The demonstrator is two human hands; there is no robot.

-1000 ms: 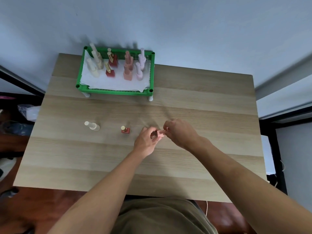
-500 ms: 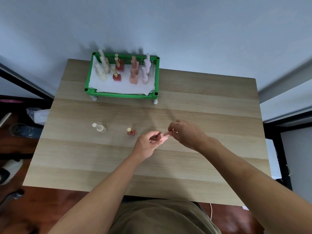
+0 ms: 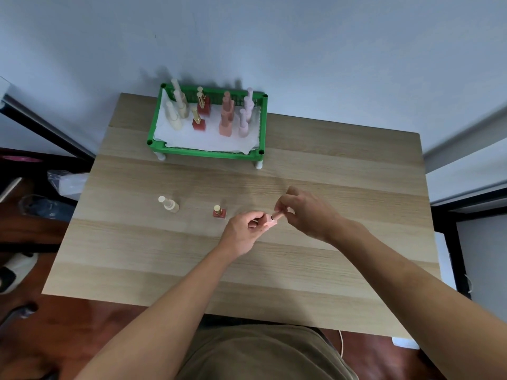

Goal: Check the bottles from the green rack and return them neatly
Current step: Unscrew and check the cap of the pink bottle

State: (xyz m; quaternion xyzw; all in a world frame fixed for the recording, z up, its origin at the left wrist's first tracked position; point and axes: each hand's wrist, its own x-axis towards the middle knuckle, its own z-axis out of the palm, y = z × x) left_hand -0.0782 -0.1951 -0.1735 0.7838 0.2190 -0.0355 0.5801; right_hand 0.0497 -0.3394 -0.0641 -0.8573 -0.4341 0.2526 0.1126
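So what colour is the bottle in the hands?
Peach pink; the bottle shows best in the head view.

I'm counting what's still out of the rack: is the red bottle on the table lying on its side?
No. The red bottle stands upright on the table, gold cap up, left of the hands.

I seem to be in a plain room at home: a light wooden table [image 3: 301,160] against a pale wall [image 3: 274,37], reddish-brown floor [image 3: 82,319] below, clutter and a plastic bag [image 3: 68,182] beside it.
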